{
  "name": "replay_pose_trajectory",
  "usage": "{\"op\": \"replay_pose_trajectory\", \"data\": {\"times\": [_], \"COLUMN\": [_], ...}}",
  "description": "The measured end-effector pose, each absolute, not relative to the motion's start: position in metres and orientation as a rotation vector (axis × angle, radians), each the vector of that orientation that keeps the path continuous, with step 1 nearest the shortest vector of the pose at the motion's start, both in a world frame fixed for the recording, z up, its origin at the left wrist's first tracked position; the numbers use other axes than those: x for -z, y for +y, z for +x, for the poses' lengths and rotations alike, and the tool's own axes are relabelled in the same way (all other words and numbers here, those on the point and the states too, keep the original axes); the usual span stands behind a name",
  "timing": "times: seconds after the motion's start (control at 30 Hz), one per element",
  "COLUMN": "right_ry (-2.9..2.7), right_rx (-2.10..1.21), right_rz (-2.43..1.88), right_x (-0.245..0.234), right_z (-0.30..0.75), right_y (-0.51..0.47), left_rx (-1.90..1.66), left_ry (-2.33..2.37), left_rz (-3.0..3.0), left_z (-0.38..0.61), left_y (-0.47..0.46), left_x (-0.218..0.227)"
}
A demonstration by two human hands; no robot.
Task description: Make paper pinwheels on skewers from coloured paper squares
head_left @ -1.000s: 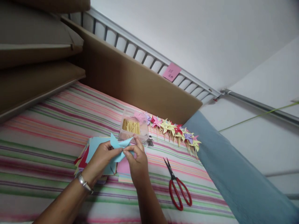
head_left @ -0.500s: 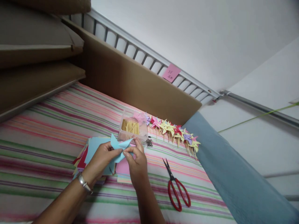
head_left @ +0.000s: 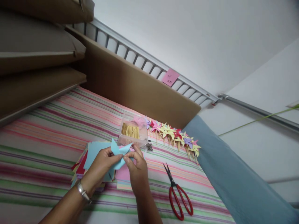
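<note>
A light blue paper pinwheel (head_left: pixel 121 150), partly folded, is held between both hands above the striped cloth. My left hand (head_left: pixel 105 160) pinches it from the left, with the thumb near its centre. From the right, my right hand (head_left: pixel 136 161) grips it with thumb and forefinger near the middle; whether a pin is there I cannot make out. Under and beside the left hand lies a stack of coloured paper (head_left: pixel 94 152). Pink paper sheets (head_left: pixel 122 175) lie beneath the hands. Just beyond them stands a clear plastic box (head_left: pixel 146 132) with thin wooden sticks (head_left: pixel 130 130).
Red-handled scissors (head_left: pixel 176 193) lie right of my hands, blades pointing away. Several finished pinwheels (head_left: pixel 168 130) on sticks form a row along the brown board (head_left: pixel 140 87). A small packet of dark bits (head_left: pixel 149 146) sits by the box. Large brown packages (head_left: pixel 39 62) are stacked at left.
The camera view has tilted slightly, so the whole scene sits a little lower. Both hands keep their hold on the blue pinwheel, which has hardly changed.
</note>
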State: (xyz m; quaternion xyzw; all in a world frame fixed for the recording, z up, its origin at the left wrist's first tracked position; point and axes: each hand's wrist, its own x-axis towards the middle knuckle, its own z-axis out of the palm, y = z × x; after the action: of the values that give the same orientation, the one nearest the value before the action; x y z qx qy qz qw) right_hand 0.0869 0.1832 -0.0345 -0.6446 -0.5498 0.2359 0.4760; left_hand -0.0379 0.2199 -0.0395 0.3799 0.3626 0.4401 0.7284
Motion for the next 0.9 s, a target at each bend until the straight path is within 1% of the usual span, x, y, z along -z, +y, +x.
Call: {"op": "replay_pose_trajectory", "data": {"times": [0.17,0.3,0.6,0.9], "right_ry": [-1.351,-1.385,-1.254,-1.199], "right_rx": [-0.561,-0.598,-0.682,-0.742], "right_rz": [-1.527,-1.471,-1.562,-1.532], "right_x": [0.030,0.026,0.023,0.024], "right_z": [0.085,0.084,0.084,0.088], "right_y": [0.184,0.183,0.182,0.184], "left_rx": [-0.975,-0.913,-0.940,-0.913], "left_ry": [0.753,0.726,0.688,0.676], "left_rz": [0.843,0.802,0.741,0.757], "left_z": [-0.038,-0.037,-0.034,-0.036], "left_y": [0.221,0.218,0.216,0.216], "left_x": [0.039,0.041,0.041,0.042]}}
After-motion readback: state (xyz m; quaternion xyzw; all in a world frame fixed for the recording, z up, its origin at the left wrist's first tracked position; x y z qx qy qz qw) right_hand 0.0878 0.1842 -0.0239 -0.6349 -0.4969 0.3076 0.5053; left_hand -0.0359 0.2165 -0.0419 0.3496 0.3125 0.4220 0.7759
